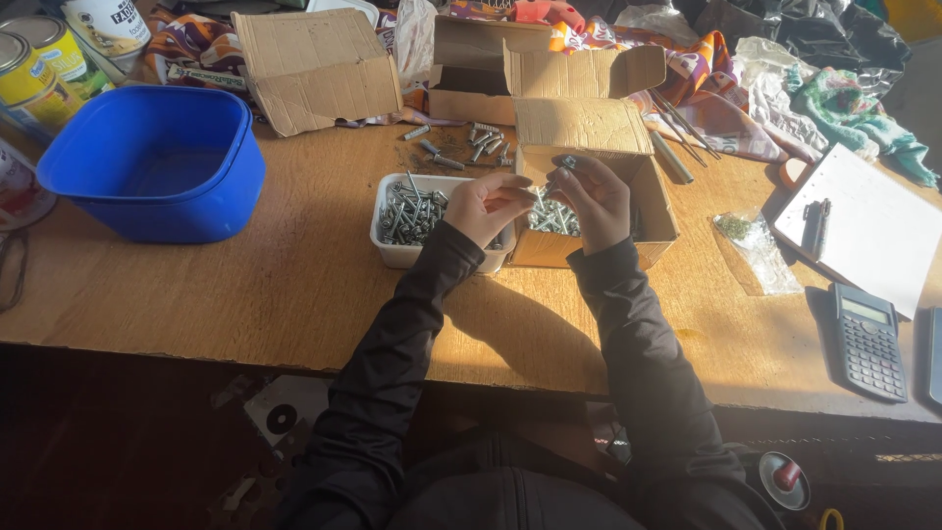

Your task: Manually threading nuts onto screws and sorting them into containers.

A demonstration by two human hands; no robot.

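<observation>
You are mid-sort: both hands are raised over the bench (294, 285), between the white tray (392, 250) of bolts and the open cardboard box (653, 211) that also holds bolts. Your right hand (592, 201) has its grip pinched closed on a single bolt (567, 163), head up, held over the box. Your left hand (488, 204) is curled, fingertips meeting toward the right hand above the tray's right end; whether it grips a small part I cannot tell. Judgement: the step in hand is working on one bolt between the two hands, possibly fitting or checking it. Loose bolts (471, 147) lie on the bench behind the tray. The next move calls for a steady pinch and a release over the correct container, tray or box.
</observation>
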